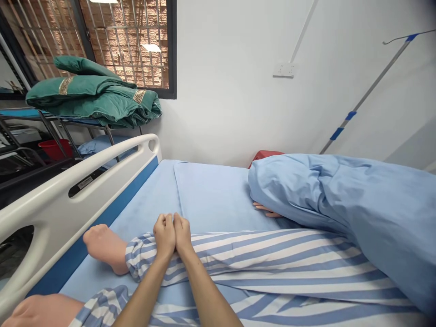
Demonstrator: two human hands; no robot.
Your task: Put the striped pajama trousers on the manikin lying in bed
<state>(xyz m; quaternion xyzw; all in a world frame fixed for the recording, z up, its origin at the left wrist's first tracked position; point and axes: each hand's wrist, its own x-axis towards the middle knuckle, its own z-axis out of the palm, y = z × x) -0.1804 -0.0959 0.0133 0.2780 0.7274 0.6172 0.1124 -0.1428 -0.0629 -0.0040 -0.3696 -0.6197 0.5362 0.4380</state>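
My left hand (164, 235) and my right hand (183, 235) sit side by side, fingers curled into the blue-and-white striped patient garment (272, 259). They appear to pinch its cloth near the cuff. That garment dresses a figure lying on the bed, which may be a person or a mannequin. A bare foot (105, 248) sticks out of the cuff just left of my hands. A second bare limb end (42, 311) shows at the lower left corner. Under a light blue quilt (344, 204), fingers of a hand (267, 210) poke out onto the sheet.
The bed's light blue sheet (211, 193) is bounded on the left by a white side rail (71, 190). Beyond stand a metal rack with folded green quilts (91, 97) and a red bucket (54, 149). A wall socket (284, 69) and a slanted pole (364, 95) are to the right.
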